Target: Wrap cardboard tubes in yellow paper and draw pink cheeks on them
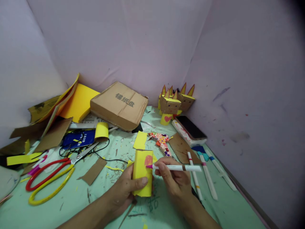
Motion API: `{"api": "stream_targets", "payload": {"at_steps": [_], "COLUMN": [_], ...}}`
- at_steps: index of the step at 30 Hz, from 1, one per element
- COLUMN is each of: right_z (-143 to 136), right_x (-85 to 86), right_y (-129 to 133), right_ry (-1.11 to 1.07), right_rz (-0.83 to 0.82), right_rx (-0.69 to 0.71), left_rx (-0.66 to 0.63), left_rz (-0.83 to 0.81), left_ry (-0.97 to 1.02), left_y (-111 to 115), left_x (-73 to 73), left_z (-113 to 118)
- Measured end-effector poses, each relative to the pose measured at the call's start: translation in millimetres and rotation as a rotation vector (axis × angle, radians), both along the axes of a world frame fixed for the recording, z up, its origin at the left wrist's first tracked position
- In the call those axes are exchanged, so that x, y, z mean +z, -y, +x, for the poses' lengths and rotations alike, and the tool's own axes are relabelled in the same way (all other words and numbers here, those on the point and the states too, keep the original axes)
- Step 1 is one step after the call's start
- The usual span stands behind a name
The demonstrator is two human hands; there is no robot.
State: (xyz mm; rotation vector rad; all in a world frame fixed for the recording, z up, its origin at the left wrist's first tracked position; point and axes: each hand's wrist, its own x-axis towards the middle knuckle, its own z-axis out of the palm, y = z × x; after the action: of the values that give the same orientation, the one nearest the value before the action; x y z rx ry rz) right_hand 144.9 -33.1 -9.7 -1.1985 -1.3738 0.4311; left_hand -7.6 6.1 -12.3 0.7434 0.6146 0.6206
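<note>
My left hand [124, 190] is wrapped round a yellow paper-covered piece [140, 171], its thumb lying across the front. On the upper right of that piece is a pinkish-red coloured patch [148, 160]. My right hand [173, 181] pinches a white marker [178, 167] held almost level, and its pink tip is at the lower edge of the patch. Just behind the piece lies a yellow paper scrap [140, 140].
Scissors [51, 178] with red and yellow handles lie at left. A cardboard box [119, 105] sits at the back. Crowned cardboard figures [171, 106], a phone [191, 127], a patterned glue gun [162, 141] and several markers [207, 175] are at right.
</note>
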Motion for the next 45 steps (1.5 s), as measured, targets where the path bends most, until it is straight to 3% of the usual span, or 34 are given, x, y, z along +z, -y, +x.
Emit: {"api": "stream_targets", "payload": {"at_steps": [12,22,45], "right_z": [-4.1,3.2,-3.2], "right_x": [7.3,0.2,9.2], "right_y": [0.3,0.7,0.7], "right_ry": [0.013,-0.031,0.076], "right_rz": [0.021,-0.045,0.059], "right_rx": [-0.002,-0.042,-0.02], "left_rx": [-0.008,0.005,0.001], "left_rz": [0.021,-0.024,-0.057], "left_ry": [-0.011,0.007,-0.006], "left_y": [-1.1,-1.2,-1.6], "left_x": [-0.5,1.4,1.8], "left_z": [-0.3,-2.2,-3.3]}}
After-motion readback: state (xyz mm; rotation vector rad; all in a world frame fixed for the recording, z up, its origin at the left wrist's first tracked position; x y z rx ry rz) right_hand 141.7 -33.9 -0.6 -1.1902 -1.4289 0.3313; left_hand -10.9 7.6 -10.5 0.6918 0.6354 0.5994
